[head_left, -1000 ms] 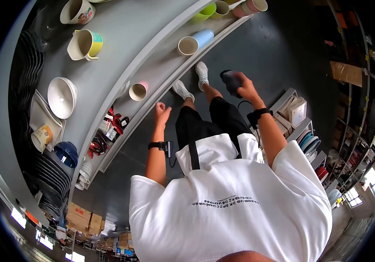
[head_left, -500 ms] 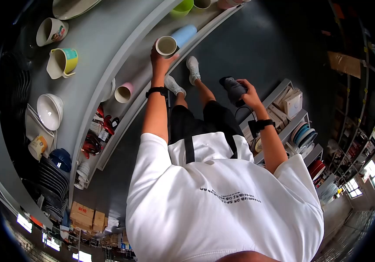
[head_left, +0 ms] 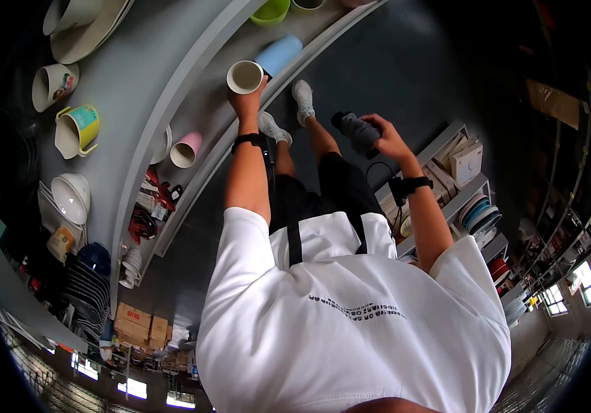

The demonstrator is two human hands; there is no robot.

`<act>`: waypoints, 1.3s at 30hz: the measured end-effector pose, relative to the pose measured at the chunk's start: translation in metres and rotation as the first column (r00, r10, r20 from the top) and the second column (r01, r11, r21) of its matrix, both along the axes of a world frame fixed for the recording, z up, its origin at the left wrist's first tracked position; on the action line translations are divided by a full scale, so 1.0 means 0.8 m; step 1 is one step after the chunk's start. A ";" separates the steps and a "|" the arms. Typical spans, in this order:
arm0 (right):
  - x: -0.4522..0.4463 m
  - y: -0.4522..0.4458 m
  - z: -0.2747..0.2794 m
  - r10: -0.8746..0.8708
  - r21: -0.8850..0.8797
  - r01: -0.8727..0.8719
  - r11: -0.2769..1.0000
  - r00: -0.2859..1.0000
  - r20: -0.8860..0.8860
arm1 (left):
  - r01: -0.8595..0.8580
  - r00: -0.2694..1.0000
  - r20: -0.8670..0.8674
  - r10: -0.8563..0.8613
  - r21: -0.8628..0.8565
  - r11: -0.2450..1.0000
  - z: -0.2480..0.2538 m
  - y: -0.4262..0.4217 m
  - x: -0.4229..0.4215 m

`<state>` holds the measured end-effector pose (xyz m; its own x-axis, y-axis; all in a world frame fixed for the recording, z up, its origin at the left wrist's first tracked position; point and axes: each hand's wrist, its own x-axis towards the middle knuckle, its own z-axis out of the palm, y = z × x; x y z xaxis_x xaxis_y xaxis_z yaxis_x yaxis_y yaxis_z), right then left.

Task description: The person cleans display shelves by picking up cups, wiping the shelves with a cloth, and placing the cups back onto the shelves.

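Observation:
My left hand [head_left: 246, 103] is wrapped round a cup with a cream inside [head_left: 245, 77] at the lower shelf. A light blue cup [head_left: 280, 55] lies on its side just beyond it. Out over the floor, my right hand [head_left: 388, 139] grips a dark grey object [head_left: 357, 131], perhaps a bundled cloth. A pink cup [head_left: 186, 150] lies on the same shelf, nearer to me than my left hand.
On the upper shelf [head_left: 130, 96] stand a yellow-green cup [head_left: 78, 129], a printed cup [head_left: 55, 86] and white bowls [head_left: 71, 197]. Red-handled items [head_left: 143, 224] lie below. A rack with plates and boxes [head_left: 450, 206] is at the right. Cardboard boxes [head_left: 133, 323] are at lower left.
My left hand has moved out to the shelf and taken hold of the cup. The shelf items have shifted left in view. My right hand still holds the dark object.

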<state>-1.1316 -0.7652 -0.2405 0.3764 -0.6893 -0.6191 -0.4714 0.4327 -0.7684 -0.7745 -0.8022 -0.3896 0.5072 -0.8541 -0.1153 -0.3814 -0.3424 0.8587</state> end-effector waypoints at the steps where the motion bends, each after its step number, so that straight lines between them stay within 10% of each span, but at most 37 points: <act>1: -0.002 0.001 -0.001 0.001 0.020 0.000 1.000 1.000 -0.023 | -0.044 0.998 -0.048 0.042 -0.033 0.999 0.001 0.001 -0.002; 11: 0.019 -0.039 -0.004 -0.078 0.090 0.086 0.992 0.993 -0.086 | -0.175 0.976 -0.139 0.166 -0.058 0.983 0.028 0.026 0.017; 13: 0.042 -0.061 -0.006 0.339 0.170 -0.297 0.940 0.744 -0.576 | -0.184 0.977 -0.124 0.175 -0.062 0.981 0.024 0.039 0.026; 16: 0.084 -0.073 -0.038 0.356 0.068 -0.447 0.892 0.601 -0.716 | -0.205 0.977 -0.081 0.198 -0.084 0.975 0.027 0.061 0.040; 22: 0.181 -0.125 -0.060 0.543 0.115 -0.607 0.786 0.590 -0.597 | -0.111 0.991 -0.081 0.105 -0.074 0.991 0.075 0.109 0.059; 28: 0.264 -0.148 -0.089 0.314 -0.117 -0.577 0.808 0.590 -0.744 | -0.085 0.991 0.093 0.095 -0.106 0.991 0.113 0.152 0.061; 32: 0.316 -0.169 -0.061 0.527 0.174 -0.636 0.752 0.420 -0.739 | -0.123 0.981 0.131 0.140 -0.133 0.983 0.134 0.188 0.046; 36: 0.326 -0.175 -0.087 0.489 0.133 -0.661 0.738 0.388 -0.781 | -0.205 0.975 -0.142 0.173 -0.252 0.946 0.157 0.209 0.036; 39: 0.335 -0.167 -0.086 0.477 0.094 -0.686 0.722 0.394 -0.786 | -0.101 0.992 0.048 0.115 -0.226 0.969 0.147 0.233 0.042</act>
